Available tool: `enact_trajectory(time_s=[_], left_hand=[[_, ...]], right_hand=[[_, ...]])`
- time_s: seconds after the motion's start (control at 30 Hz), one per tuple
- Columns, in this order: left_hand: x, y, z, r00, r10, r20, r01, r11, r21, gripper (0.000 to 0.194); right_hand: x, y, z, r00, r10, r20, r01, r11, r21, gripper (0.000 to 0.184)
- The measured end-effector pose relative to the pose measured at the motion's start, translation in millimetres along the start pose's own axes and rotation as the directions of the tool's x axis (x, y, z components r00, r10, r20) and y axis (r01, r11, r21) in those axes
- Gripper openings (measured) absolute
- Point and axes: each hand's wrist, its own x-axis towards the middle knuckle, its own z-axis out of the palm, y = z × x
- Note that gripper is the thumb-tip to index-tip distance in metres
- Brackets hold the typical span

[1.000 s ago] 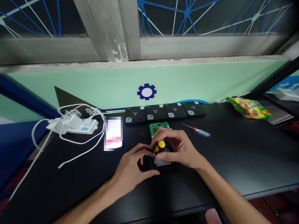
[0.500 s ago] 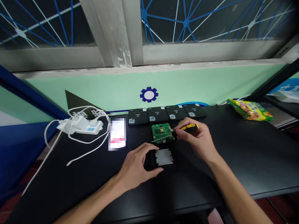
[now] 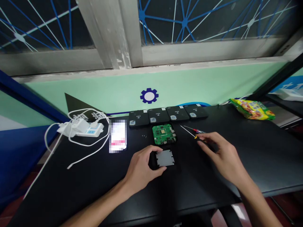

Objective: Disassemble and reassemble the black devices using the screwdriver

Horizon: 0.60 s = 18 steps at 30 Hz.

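Note:
My left hand (image 3: pixel 142 164) curls around a small black cover with a flat silver metal plate (image 3: pixel 165 158) on it, thumb at its near edge and fingers at its far edge. Just beyond it lies a green circuit board (image 3: pixel 163 134) in a black case. To the right, my right hand (image 3: pixel 220 151) holds a screwdriver (image 3: pixel 189 131) low over the table; its thin shaft points up and left, and most of the handle is hidden by the fingers. Beside that shaft is a second screwdriver (image 3: pixel 195 130) with a red and clear handle.
Several black flat boxes (image 3: pixel 159 116) stand in a row along the wall. Left are a lit phone (image 3: pixel 117 136) and a white power strip (image 3: pixel 92 130) with loose cables. Tiny screws (image 3: pixel 144 136) lie left of the board. A yellow-green snack bag (image 3: pixel 253 109) rests at far right.
My right hand has moved right and toward me with the screwdriver, away from the circuit board, uncovering the second screwdriver. My left hand stays at the cover, its fingers closer on it.

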Motion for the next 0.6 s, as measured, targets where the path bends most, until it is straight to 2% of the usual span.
enact_trajectory(time_s=[0.17,0.3,0.43,0.5,0.6], left_hand=[[-4,0,1.6,1.0,-0.017,0.004,0.018,0.995,-0.098,0.045],[-10,1,1.7,0.999,0.04,0.003,-0.04,0.991,-0.125,0.047],[-13,3,-0.4,0.995,0.095,-0.03,-0.098,0.99,-0.1,0.048],[-14,3,-1.2,0.992,0.119,-0.05,-0.123,0.989,-0.079,0.046],[-16,2,-1.0,0.979,0.181,-0.089,-0.186,0.981,-0.049,0.047]], right_hand=[[-5,14,6,0.999,-0.052,0.001,0.051,0.979,-0.196,0.032],[-6,24,13,0.997,-0.081,-0.017,0.071,0.94,-0.335,0.036],[-3,31,15,0.987,-0.158,0.006,0.146,0.895,-0.421,0.035],[-2,30,15,0.983,-0.182,0.005,0.165,0.88,-0.446,0.035],[-3,17,14,0.979,-0.197,-0.058,0.146,0.867,-0.476,0.038]])
